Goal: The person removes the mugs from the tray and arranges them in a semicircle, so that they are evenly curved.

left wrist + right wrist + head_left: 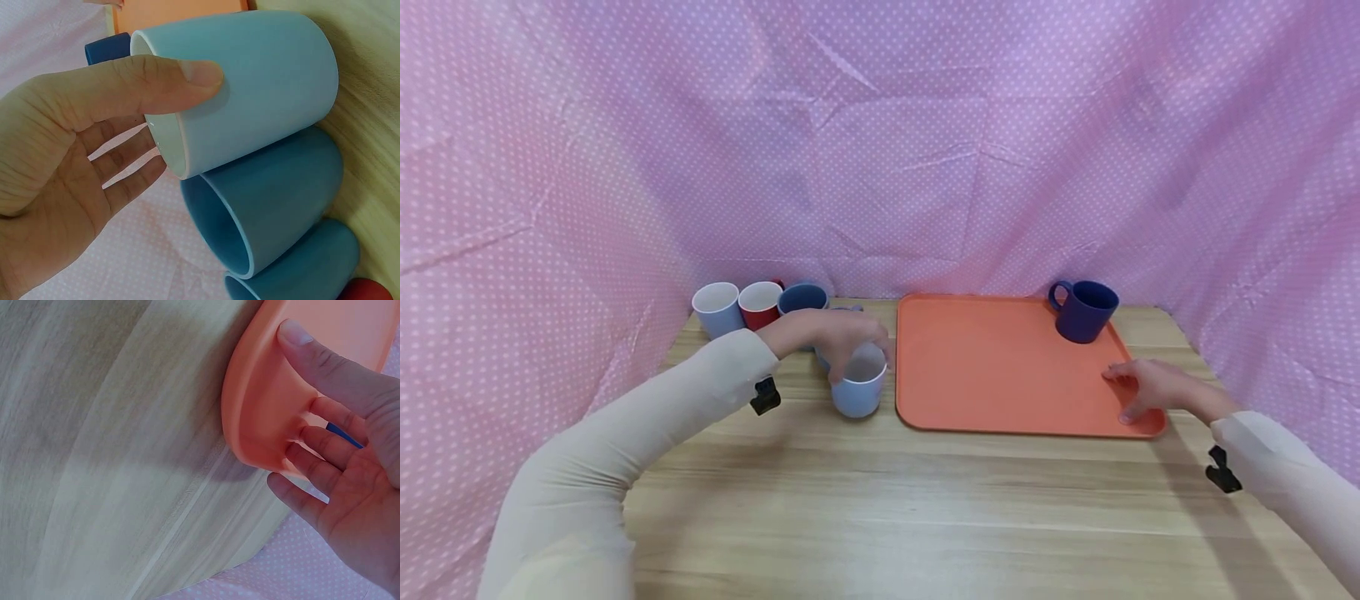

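Note:
My left hand (847, 333) grips a pale blue mug (857, 400) by its rim, just left of the orange tray (992, 367). In the left wrist view the thumb lies along the mug's outer wall while the other fingers pass to its far side; no handle shows. Right behind it stands a blue mug (281, 194), mostly covered by my hand in the head view. Over the tray's near right corner, my right hand (1157, 387) has its fingers spread and relaxed, the thumb tip at the tray's surface. Nothing is held in it.
A navy mug (1084, 317) stands upright at the tray's far right corner, handle leftward. At the table's back left are a light mug (721, 315), a red mug (760, 318) with white inside, and another blue mug (803, 298). Pink dotted cloth (895, 183) hangs behind the wooden table (910, 517).

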### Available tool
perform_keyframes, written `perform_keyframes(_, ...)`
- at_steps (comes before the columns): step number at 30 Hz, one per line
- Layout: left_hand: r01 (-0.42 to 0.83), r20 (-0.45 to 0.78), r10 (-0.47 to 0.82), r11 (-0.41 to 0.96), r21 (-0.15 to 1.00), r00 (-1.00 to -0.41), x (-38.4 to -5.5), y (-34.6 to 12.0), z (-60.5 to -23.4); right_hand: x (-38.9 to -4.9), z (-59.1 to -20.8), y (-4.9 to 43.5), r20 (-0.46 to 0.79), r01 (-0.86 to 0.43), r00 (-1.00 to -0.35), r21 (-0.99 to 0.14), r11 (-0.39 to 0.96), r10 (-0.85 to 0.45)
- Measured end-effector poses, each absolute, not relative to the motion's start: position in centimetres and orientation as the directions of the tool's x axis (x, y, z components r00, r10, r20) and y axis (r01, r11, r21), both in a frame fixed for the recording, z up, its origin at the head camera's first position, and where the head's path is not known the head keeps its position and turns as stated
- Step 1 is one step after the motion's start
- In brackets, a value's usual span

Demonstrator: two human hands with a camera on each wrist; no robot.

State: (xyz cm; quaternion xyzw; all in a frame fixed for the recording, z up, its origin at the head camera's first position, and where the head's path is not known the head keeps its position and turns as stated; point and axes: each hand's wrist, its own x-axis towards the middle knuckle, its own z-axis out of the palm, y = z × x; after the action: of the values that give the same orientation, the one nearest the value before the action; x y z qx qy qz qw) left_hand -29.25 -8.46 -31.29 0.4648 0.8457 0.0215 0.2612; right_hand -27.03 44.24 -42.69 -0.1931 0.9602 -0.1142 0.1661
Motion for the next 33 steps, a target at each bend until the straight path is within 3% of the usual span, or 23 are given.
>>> perform_keyframes(22,0.749,-0.433,0.799,0.572,0.333,-0.418,-29.3,-8.5,-32.8,-27.1,-42.7,44.2,-0.281,-0.325,-0.871,-0.286,0.901,-0.403)
perform_keyframes(33,0.767,-0.438,0.793,0.572,0.292,-0.424,-29.3,-8.4,-33.3,-27.0,-42.6,44.2,-0.282,-0.321,-0.872,-0.288,0.902,-0.4)
